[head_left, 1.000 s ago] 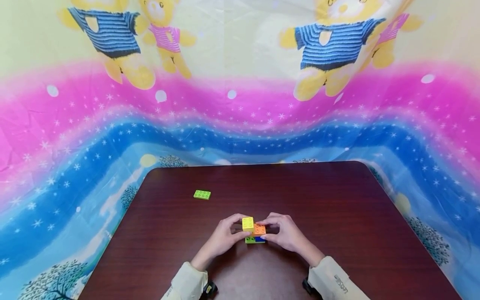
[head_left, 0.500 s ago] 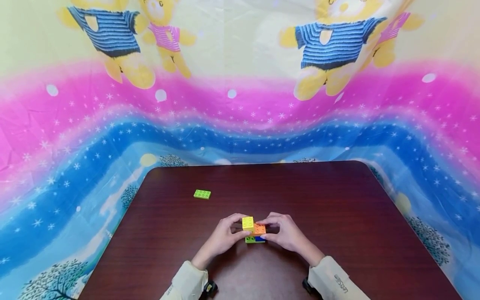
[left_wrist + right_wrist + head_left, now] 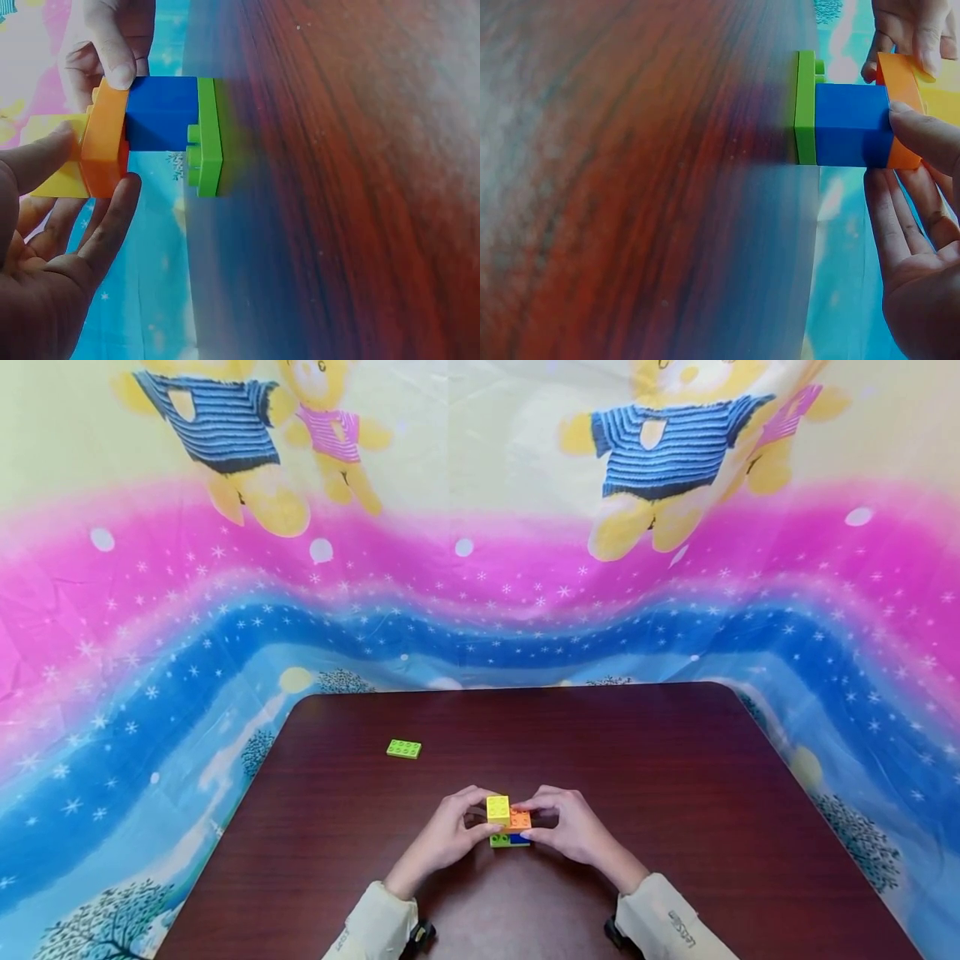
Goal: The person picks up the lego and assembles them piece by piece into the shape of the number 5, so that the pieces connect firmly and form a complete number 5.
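Observation:
In the middle of the near table, a small stack of toy building bricks stands between both hands. Its base is a thin green plate (image 3: pixel 211 139), with studs bare at the left end. A blue brick (image 3: pixel 851 124) rises from the plate's right half, and an orange brick (image 3: pixel 521 820) lies across the top, overhanging to the left. My left hand (image 3: pixel 453 828) pinches the yellow brick (image 3: pixel 498 811), which sits on the orange brick's left part. My right hand (image 3: pixel 568 827) holds the stack's right side, thumb at the seam of blue and orange. Fingers behind are partly hidden.
A loose green plate (image 3: pixel 403 749) with studs up lies farther back, left of the stack. The dark wooden table (image 3: pixel 637 752) ends at a printed bear curtain (image 3: pixel 480 577) hanging behind.
The yellow brick has shifted slightly right and toward me, with the left fingers on it. My right hand and the stack's base stay practically where they were.

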Tool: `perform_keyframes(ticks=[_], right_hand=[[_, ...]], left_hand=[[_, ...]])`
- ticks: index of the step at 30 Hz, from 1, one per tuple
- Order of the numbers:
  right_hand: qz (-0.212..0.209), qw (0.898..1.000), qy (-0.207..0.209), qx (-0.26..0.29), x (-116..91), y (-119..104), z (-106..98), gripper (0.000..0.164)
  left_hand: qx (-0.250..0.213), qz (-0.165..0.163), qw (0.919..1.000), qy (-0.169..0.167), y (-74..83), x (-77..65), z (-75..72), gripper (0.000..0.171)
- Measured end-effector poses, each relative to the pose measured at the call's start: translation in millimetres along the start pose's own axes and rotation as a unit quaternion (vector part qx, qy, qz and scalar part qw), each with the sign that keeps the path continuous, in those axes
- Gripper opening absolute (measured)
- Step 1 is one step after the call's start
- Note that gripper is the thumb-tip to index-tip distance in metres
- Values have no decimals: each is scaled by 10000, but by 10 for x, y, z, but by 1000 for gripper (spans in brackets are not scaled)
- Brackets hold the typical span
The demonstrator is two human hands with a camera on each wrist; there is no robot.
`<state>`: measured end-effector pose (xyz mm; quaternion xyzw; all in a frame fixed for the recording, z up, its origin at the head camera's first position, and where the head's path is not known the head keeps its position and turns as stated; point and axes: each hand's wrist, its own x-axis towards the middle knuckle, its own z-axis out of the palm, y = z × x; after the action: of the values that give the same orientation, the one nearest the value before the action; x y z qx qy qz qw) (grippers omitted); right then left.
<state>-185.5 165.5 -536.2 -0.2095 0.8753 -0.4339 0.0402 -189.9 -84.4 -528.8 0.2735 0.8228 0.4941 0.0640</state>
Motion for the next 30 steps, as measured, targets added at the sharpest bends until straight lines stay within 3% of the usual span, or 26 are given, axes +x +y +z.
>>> perform_keyframes(ticks=[14,30], right_hand=[[10,9999,-33,145,-5,10,7,42],[17,9999,-50,131,6,4,0,42]], left_hand=[[174,-38,9998,34,4,-10,3,32],[-42,-192,9998,-24,4,-10,-12,34]])
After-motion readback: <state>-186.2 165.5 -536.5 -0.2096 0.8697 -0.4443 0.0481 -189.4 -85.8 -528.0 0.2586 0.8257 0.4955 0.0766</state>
